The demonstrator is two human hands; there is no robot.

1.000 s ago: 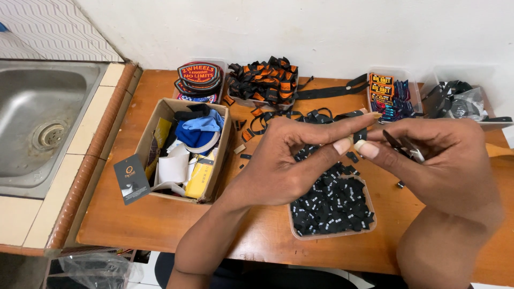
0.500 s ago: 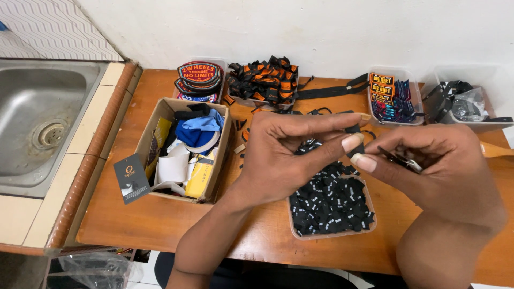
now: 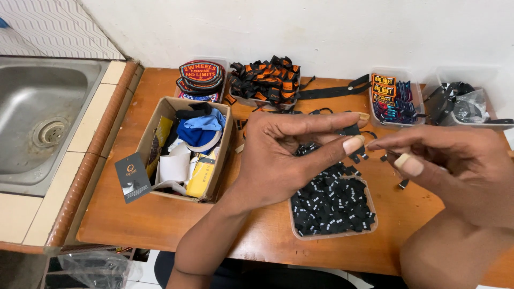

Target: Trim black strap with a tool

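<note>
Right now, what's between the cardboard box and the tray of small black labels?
Head view: the left hand and its forearm hang over that stretch. Under them only bare wooden table shows between the cardboard box and the tray of small black labels.

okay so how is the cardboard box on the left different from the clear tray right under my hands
The cardboard box is brown, opaque and deep-walled; the clear tray is see-through and shallow. The cardboard box holds mixed things: blue fabric, white and yellow pieces, a black tag hanging over its edge. The clear tray holds only many small black labels, all alike. The left hand hangs above the clear tray, beside the cardboard box. Both rest open-topped on the wooden table.
</note>
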